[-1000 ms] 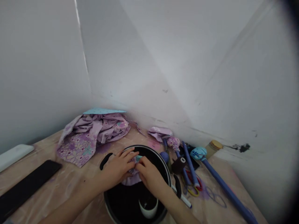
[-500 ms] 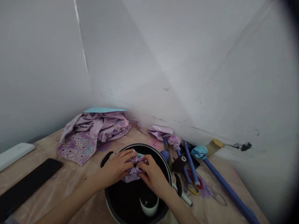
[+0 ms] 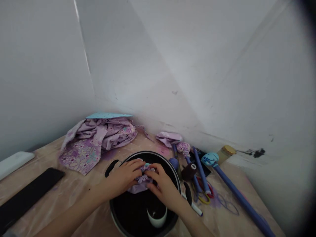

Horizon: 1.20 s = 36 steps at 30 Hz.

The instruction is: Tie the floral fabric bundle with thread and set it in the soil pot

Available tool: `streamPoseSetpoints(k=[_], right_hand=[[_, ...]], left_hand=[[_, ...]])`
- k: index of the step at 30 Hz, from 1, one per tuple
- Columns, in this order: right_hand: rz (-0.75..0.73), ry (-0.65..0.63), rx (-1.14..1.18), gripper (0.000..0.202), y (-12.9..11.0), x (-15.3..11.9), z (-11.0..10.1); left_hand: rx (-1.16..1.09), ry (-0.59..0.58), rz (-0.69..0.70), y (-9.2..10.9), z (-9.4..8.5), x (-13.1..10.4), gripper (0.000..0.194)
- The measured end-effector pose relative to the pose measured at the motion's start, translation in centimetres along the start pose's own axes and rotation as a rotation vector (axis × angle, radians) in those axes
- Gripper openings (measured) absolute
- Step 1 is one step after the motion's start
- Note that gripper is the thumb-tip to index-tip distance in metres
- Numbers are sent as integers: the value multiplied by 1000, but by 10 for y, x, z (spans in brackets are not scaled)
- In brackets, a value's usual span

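Note:
A small gathered piece of purple floral fabric (image 3: 138, 187) is pinched between my two hands over a dark round pot (image 3: 128, 214). My left hand (image 3: 129, 171) grips the cloth from the left with bent fingers. From the right, the thumb and fingers of my right hand (image 3: 160, 184) close on its gathered edge. Part of the cloth is hidden under the fingers. Inside the pot, near the front, a white cup (image 3: 158, 221) holds something dark.
Crumpled purple floral cloth (image 3: 91, 144) and a light blue sheet (image 3: 108, 115) lie at the back left. A black flat object (image 3: 29, 194) is on the left. To the right are a brown thread spool (image 3: 189, 171), yellow-handled scissors (image 3: 204, 199), a blue-headed stick (image 3: 237, 194) and a gold-lidded jar (image 3: 227, 153).
My fingers have shifted slightly on the gathered cloth, the right ones opening a little. The whole view has moved slightly; the other things stay in place.

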State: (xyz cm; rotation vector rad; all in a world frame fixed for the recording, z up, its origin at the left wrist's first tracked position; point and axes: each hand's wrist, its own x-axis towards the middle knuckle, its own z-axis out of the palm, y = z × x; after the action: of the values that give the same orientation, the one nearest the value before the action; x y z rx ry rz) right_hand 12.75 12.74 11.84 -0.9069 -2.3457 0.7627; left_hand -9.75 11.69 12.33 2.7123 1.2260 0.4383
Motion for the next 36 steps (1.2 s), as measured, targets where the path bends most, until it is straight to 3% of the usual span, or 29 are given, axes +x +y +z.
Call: streamPoseSetpoints(k=[4,8,12,16,24,30,36], right_hand=[[34,43,87,39,2,-12,-19],[172,-61,-33,22,7,-33,-30],[293,-113,-243,30,15,-45,-22],[428,-65,-267,15,24,-40,-8],[437,26,9,11,36,-23,-1],[369,-51,403,20,37,-24,13],[362,74,415,20,38,-24,11]], left_hand=[[-46,40,23,-2,-3,0,30],[-88,87,78,-4,-5,0,19],[-99,56,109,-3,-4,3,27],[-45,34,43,-2,-9,4,27],[-17,46,-23,-7,-31,-10,27],[-72,8,-43,-13,-24,-16,23],[-115,-4,-48,-12,-21,-16,28]])
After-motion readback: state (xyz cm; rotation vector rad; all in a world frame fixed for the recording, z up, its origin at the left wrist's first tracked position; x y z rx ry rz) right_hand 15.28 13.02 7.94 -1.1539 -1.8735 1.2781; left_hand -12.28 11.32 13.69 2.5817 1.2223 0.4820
